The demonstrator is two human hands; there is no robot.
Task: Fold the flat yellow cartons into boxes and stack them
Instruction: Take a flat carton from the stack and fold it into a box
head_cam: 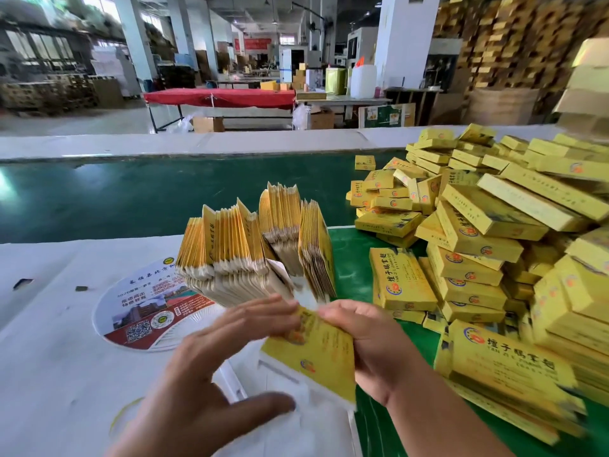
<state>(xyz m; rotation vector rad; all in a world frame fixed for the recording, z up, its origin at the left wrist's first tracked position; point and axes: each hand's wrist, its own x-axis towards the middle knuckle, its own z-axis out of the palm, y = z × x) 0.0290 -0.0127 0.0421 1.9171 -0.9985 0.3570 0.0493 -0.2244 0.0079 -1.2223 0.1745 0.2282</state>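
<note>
— Why hold the carton [316, 351] like that?

— My right hand [369, 344] grips its right edge so it stays put; my left hand [211, 364], fingers straight, pushes it open into a box.

— And the rest?

— Flat cartons [257, 252] stand at twelve o'clock on the desk [49, 341], in reach. Folded boxes [494, 225] pile up at two o'clock.

We find the green belt [131, 192] open leftward, while heaped yellow boxes [487, 225] and upright flat cartons [257, 245] block right and centre.
</note>
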